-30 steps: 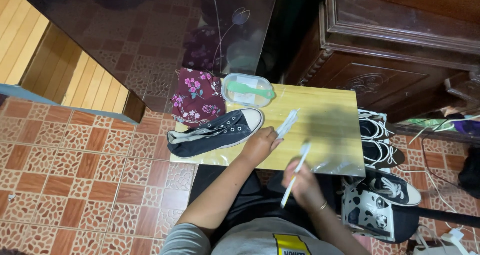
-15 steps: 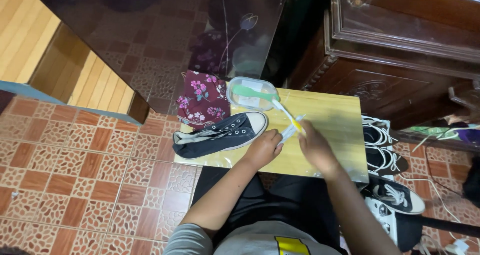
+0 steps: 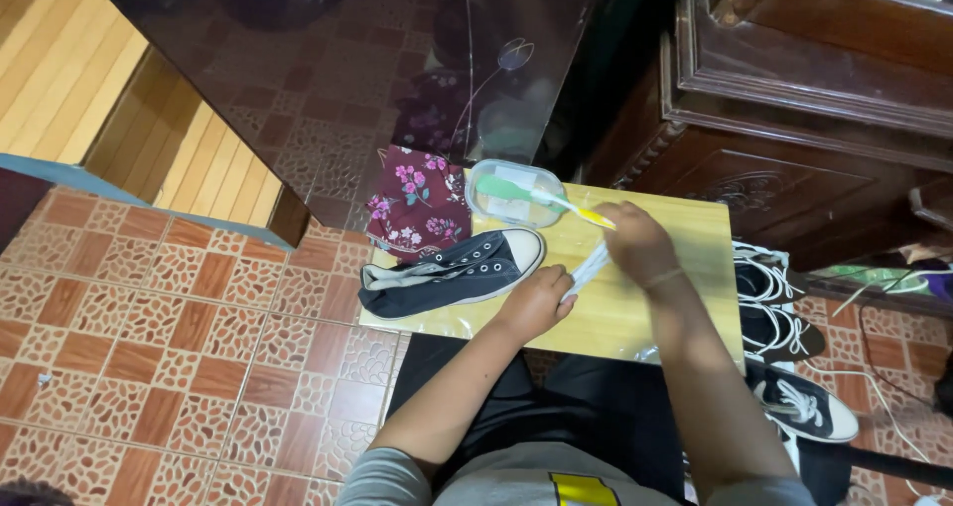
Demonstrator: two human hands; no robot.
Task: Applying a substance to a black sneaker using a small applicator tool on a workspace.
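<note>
Lighting, as I logged it: dim, warm; glare on the dark glossy panel [image 3: 328, 79] (reflective); corners slightly soft.

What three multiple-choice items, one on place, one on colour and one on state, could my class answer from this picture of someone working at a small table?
1. Where does the black shoe lie?
A. on the wooden table
B. on the tiled floor
C. in the person's lap

2. What colour is the floral cloth?
A. blue
B. dark red
C. yellow

3. What is the right hand doing?
A. resting flat and empty
B. holding a toothbrush over the plastic tub
C. tying a lace

Answers: 1 A, the shoe rests on its side on the tabletop. 2 B, maroon with pink flowers. 3 B, the brush head reaches over the tub, while the left hand holds a white strip.
</note>
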